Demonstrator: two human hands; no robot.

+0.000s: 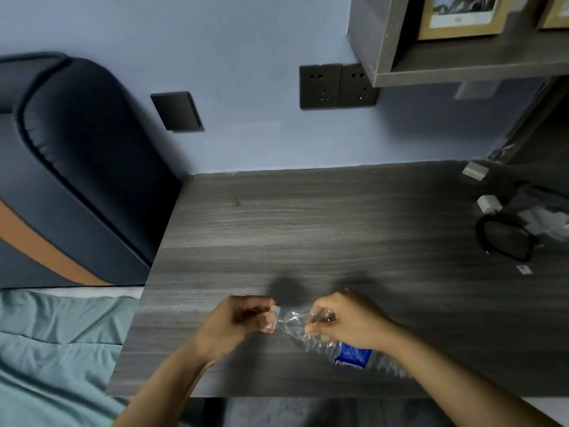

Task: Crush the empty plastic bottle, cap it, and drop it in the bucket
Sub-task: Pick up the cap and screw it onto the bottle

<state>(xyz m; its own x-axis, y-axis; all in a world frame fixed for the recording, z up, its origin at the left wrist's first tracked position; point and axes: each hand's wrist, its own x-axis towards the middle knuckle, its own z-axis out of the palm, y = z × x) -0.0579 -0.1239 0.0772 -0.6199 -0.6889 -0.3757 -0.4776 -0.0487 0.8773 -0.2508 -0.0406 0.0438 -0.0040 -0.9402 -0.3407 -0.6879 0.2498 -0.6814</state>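
Head cam view: my right hand [345,322] has a tight grip around the upper body of the plastic bottle [320,334], which is already crumpled and lying sideways just above the desk [308,217]. The blue label [352,355] pokes out below and behind that grip, under my wrist. My left hand [237,322] is pinched shut on the white cap [274,318], which sits right at the bottle's neck, on the inner side of that grip, between my two hands. Can't tell if the cap is threaded on or just touching. Far off past my right grip, near the desk's corner, there's a black cable [505,238], a white charger [489,204] and some clear plastic wrapping [551,223]. Off beyond my left grip is the bed with a green sheet [55,340].
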